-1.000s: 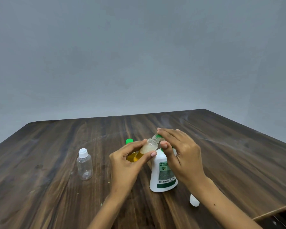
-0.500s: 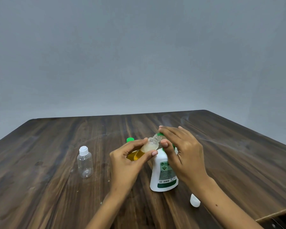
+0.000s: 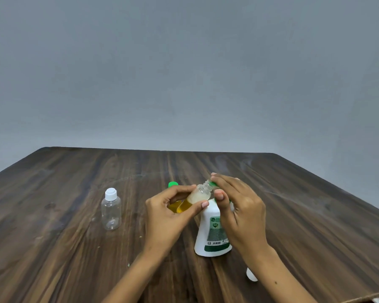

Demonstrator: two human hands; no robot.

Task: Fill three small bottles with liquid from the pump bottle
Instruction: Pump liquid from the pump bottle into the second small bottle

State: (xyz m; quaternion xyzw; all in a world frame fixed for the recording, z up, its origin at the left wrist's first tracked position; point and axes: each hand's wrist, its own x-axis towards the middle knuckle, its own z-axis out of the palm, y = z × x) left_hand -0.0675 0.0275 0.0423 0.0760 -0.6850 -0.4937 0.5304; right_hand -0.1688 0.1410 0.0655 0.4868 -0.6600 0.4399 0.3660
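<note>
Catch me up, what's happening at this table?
A person is filling small bottles from a white pump bottle. The left hand holds an uncapped small bottle, partly full of yellow liquid, tilted with its mouth at the green pump head, where the right hand rests. An empty capped bottle stands to the left on the table.
</note>
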